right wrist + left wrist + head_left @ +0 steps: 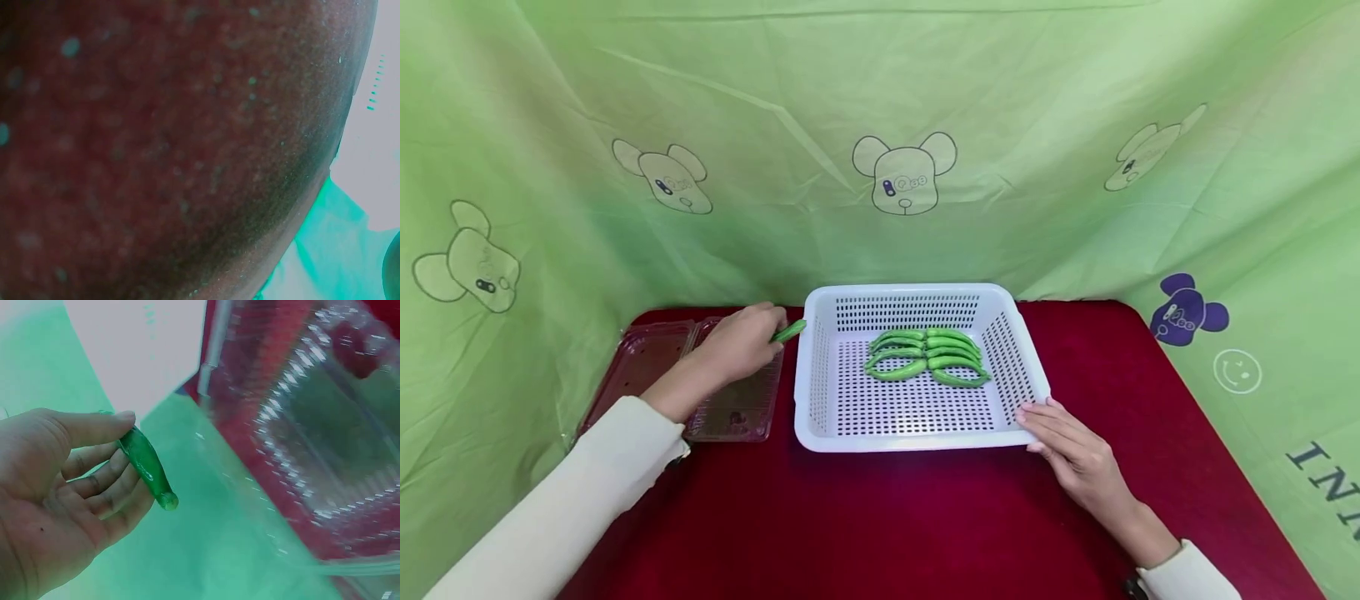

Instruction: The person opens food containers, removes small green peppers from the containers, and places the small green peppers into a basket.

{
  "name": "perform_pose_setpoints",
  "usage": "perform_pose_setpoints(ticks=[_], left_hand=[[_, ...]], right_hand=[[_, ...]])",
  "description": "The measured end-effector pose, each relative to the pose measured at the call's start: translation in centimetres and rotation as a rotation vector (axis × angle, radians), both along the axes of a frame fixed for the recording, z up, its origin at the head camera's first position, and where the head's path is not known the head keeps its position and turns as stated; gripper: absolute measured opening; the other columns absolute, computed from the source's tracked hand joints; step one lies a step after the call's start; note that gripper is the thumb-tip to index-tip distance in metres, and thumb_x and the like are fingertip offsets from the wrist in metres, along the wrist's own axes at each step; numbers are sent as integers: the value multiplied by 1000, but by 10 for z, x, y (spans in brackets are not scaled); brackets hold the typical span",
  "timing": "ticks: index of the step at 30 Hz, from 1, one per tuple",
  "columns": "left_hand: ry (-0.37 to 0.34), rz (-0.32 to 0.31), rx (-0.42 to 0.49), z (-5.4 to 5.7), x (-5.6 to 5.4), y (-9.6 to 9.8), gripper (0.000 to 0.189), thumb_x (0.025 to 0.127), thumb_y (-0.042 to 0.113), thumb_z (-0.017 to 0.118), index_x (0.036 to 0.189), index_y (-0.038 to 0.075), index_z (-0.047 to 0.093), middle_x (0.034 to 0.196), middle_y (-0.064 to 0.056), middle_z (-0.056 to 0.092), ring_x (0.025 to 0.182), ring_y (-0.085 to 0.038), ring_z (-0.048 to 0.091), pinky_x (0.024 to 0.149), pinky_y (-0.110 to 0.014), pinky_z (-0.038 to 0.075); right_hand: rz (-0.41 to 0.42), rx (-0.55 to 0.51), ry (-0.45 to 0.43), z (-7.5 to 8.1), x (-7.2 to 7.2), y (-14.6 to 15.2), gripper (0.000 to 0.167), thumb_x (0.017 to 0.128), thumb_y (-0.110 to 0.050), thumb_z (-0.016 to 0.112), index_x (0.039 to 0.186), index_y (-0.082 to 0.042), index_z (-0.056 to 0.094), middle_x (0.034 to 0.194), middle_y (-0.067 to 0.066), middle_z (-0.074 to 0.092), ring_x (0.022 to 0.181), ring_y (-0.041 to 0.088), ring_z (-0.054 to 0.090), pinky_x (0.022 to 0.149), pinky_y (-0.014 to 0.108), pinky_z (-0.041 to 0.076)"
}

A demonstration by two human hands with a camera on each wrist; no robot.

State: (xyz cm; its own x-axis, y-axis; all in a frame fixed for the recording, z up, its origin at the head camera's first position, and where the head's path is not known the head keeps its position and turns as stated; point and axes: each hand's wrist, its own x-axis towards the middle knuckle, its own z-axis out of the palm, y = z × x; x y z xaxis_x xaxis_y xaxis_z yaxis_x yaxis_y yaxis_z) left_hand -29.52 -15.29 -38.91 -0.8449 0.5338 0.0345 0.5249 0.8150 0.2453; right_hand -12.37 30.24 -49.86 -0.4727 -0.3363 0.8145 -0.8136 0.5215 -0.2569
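Note:
My left hand (741, 342) pinches a green chili pepper (788, 331) just outside the left rim of a white perforated basket (895, 442). Seen from the left wrist, the glossy pepper (147, 464) lies between thumb and fingers, its blunt end pointing away from the palm. Inside the basket, several green chili peppers (953, 352) lie side by side in two columns toward the back. My right hand (1078, 458) holds the basket's front right corner, fingers over the rim and thumb at the outer side. Close-up skin fills most of the right wrist view, hiding the right fingers.
Left of the basket sits an opened clear plastic clamshell box (741, 408), partly behind my left forearm. A dark red cloth (880, 525) covers the table. Green curtain (790, 233) with printed bear heads hangs behind and at both sides.

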Motion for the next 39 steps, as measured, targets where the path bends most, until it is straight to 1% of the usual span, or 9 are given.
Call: perform_pose_setpoints(ticks=[6, 12, 15, 18, 23, 25, 30, 36, 39], left_hand=[[42, -58, -2, 12, -4, 47, 12, 88, 1, 74, 98, 1, 67, 95, -13, 65, 85, -27, 64, 74, -43, 60], [40, -146, -106, 17, -7, 98, 22, 89, -3, 68, 111, 0, 68, 103, -14, 67, 95, -27, 66, 78, -39, 62], [20, -193, -153, 12, -4, 119, 30, 86, -8, 65, 115, 0, 68, 105, -13, 68, 95, -26, 66, 78, -35, 62], [-24, -219, -188, 3, 0, 137, 32, 83, -11, 64, 112, 2, 69, 104, -10, 68, 91, -21, 64, 72, -28, 60], [-103, -218, -210, -4, 1, 165, 27, 85, -12, 64, 103, 7, 69, 97, -4, 67, 83, -16, 60, 68, -22, 57], [-118, -227, -223, -7, 1, 173, 18, 88, -6, 65, 98, 9, 68, 96, -4, 68, 83, -15, 60, 71, -23, 57], [-138, -264, -242, -21, 2, 190, 3, 95, 10, 66, 92, 10, 67, 95, -3, 69, 81, -15, 60, 74, -24, 58], [-172, -258, -316, -36, 3, 202, 16, 94, -1, 61, 91, 13, 66, 101, -3, 69, 86, -14, 62, 77, -24, 58], [-202, -258, -345, -39, 5, 206, 16, 96, 0, 58, 93, 14, 67, 108, -4, 71, 89, -15, 65, 79, -27, 59]], right_hand=[[-6, -5, 0, 0, 1, 2, 38, 100, -23, 65, 107, 13, 74, 112, 22, 75, 121, 22, 66, 123, 36, 37], [0, -10, -2, -1, 1, 2, 38, 100, -22, 65, 107, 14, 73, 112, 22, 75, 121, 23, 66, 123, 36, 37], [1, -9, -3, -2, 1, 1, 38, 100, -22, 66, 107, 14, 73, 112, 22, 75, 121, 23, 67, 123, 36, 37], [-1, -6, -7, -2, 2, 1, 38, 100, -23, 65, 108, 13, 74, 112, 22, 75, 122, 23, 66, 123, 36, 37], [4, -14, 3, 0, 2, 2, 38, 100, -22, 65, 107, 14, 73, 111, 22, 75, 120, 23, 67, 123, 36, 37], [9, -14, 4, 1, 1, 1, 37, 100, -21, 65, 107, 15, 73, 111, 23, 75, 120, 24, 67, 123, 36, 37], [10, -13, 1, -1, 0, 1, 37, 100, -22, 66, 107, 14, 73, 111, 22, 75, 120, 24, 67, 123, 36, 37], [14, -11, 1, -1, -1, 2, 37, 100, -22, 66, 108, 14, 73, 111, 22, 76, 120, 25, 67, 123, 36, 37], [12, -9, 0, -1, -1, 2, 37, 100, -22, 66, 107, 14, 74, 111, 22, 76, 120, 24, 67, 123, 36, 37]])
